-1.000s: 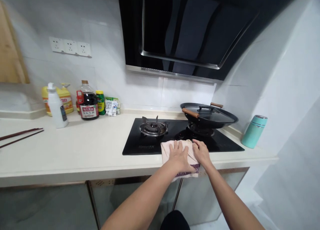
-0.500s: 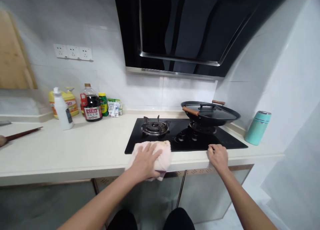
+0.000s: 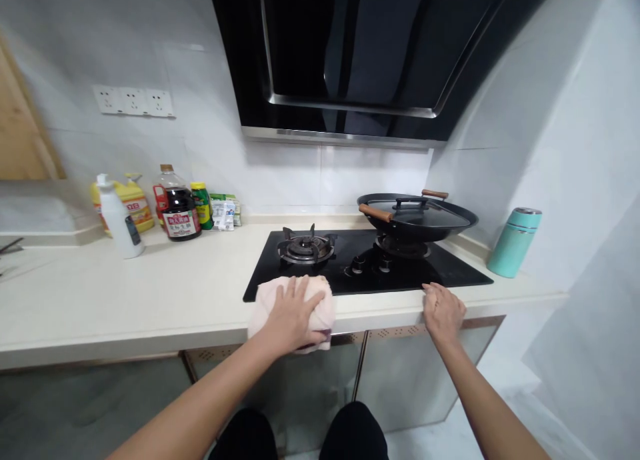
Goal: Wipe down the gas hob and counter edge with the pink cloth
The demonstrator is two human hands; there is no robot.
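Observation:
My left hand (image 3: 293, 317) presses a pale pink cloth (image 3: 267, 300) against the counter's front edge, just before the left burner. Its fingers are spread over the cloth, and the thumb hooks its lower right side, where a purple patch shows. The cloth overlaps the front of the black gas hob (image 3: 345, 283) and drapes over the counter edge. Further right, my right hand (image 3: 444, 310) rests closed on the counter edge by the hob, fingers curled, and I see nothing in it.
A lidded wok (image 3: 435, 230) sits on the right burner; the left burner (image 3: 306, 248) is bare. A turquoise flask (image 3: 515, 243) stands right of the hob. Leftward are a white bottle (image 3: 120, 223), soy sauce jug (image 3: 180, 213) and yellow detergent jug (image 3: 143, 207). The range hood (image 3: 345, 137) overhangs.
The view has tilted and shifted slightly. My left hand and the cloth stay near the hob's front left. My right hand has slid a little to the right along the counter edge.

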